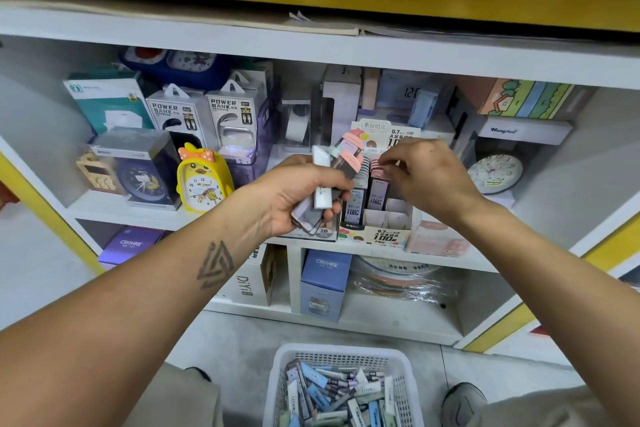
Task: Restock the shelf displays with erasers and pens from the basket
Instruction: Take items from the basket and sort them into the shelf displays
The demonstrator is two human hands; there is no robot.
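At the centre of the frame the left hand (pixel 298 194) grips a fanned bundle of slim grey and pink-capped packets (pixel 334 166), while the right hand (pixel 427 177) pinches a pink-topped packet in the white cardboard display box (pixel 384 218) on the middle white shelf (pixel 145 215). A yellow duck-shaped clock (pixel 201 180) and power bank boxes (pixel 204 114) crowd the left; a round white clock (pixel 495 173) stands right. At the bottom, a white plastic mesh basket (pixel 341 357) of pastel packets sits on the open grey floor between the knees.

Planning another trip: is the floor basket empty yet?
Not empty: the white basket still holds many loose packs.
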